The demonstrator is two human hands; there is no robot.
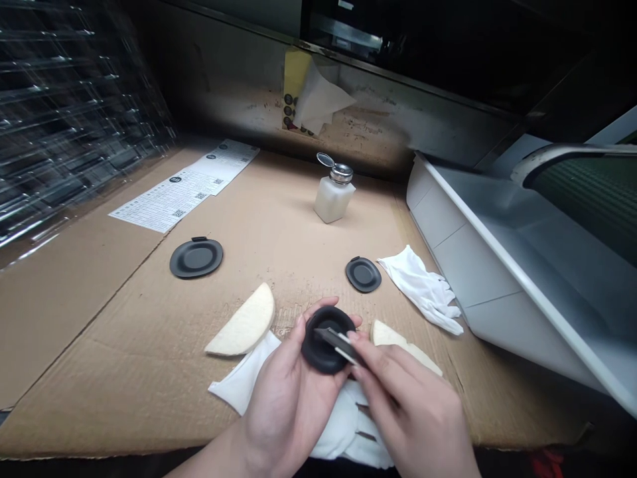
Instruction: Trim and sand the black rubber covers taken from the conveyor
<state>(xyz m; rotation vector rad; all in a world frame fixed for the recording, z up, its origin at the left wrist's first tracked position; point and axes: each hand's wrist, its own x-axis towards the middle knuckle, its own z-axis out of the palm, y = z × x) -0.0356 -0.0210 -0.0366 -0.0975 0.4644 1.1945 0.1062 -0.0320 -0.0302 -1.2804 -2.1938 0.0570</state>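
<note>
- Head view: a person works with two bare hands above a cardboard-covered surface (279, 245), low in the view.
- Left hand (293, 398): palm up, fingers curled around a small black cup (318, 353). The cup faces up in the palm, above the near part of the surface.
- Right hand (418, 392): pinched narrow on a slim tool (340, 342), dark with a pale strip; looks to me like a knife. Its tip is over the cup's hollow; I cannot tell whether it touches.
- Beneath the hands: a white glove (343, 431), partly covered by them.
- Just left of the left hand: a cream half-round pad (243, 322), next to a piece of white cloth (241, 382).
- Beyond the right hand: a second cream pad (398, 338), partly hidden by that hand.
- Farther out: one black dish (196, 257) to the left, a smaller-looking black dish (363, 274) to the right.
- Near the smaller-looking one: another white glove (423, 289), lying flat beside a large grey tub (442, 232).
- Farther back, about centre: a squarish bottle (332, 200), upright, metal cap flipped up.
- Back left: printed paper (186, 192); at the far left, a stack of clear trays (74, 113), blurred.
</note>
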